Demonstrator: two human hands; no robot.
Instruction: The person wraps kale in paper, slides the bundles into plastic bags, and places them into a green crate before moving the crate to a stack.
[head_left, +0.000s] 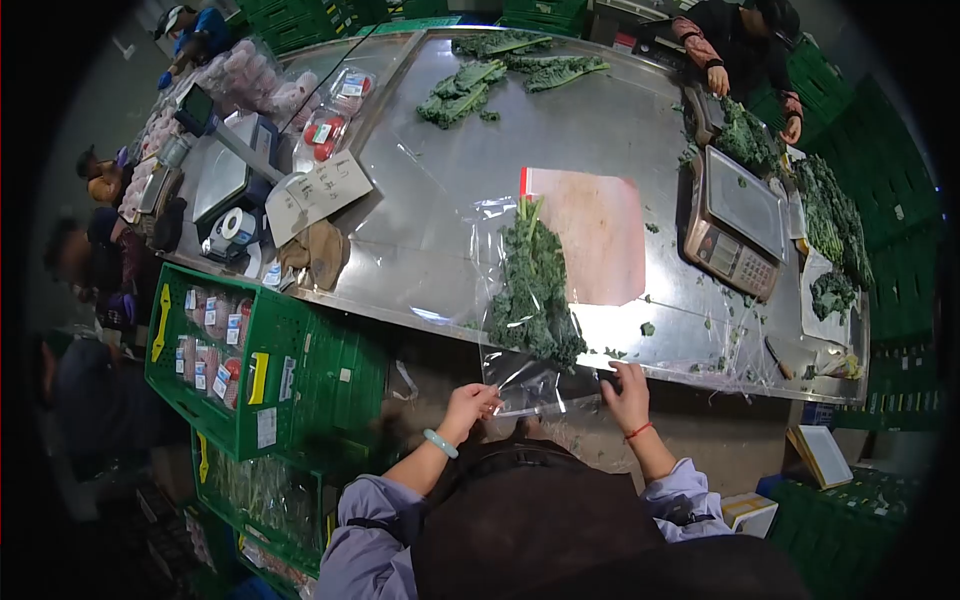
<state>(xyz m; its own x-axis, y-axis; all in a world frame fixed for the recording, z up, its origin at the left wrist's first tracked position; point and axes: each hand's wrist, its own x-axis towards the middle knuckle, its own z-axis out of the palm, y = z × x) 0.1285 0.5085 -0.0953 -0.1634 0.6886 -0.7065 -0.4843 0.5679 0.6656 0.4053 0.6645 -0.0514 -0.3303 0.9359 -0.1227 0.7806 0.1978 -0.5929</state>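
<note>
A bunch of curly kale (pixel 535 290) lies inside a clear plastic bag (pixel 527 388) at the front edge of the metal table, stems pointing away from me. The bag's near end hangs past the edge toward my body. My left hand (pixel 474 406) pinches the left corner of that end. On the other side, my right hand (pixel 628 393) has its fingers closed at the bag's right corner, next to a small dark spot I cannot make out. Just beyond the kale lies a pinkish sheet (pixel 595 235) with a red edge.
Loose kale leaves (pixel 465 92) lie at the table's far side. To the right stand a scale (pixel 738 225), a kale pile (pixel 832 215) and a knife (pixel 778 357). A green crate (pixel 265 375) of packed goods is at left. A co-worker's hand (pixel 718 80) works at far right.
</note>
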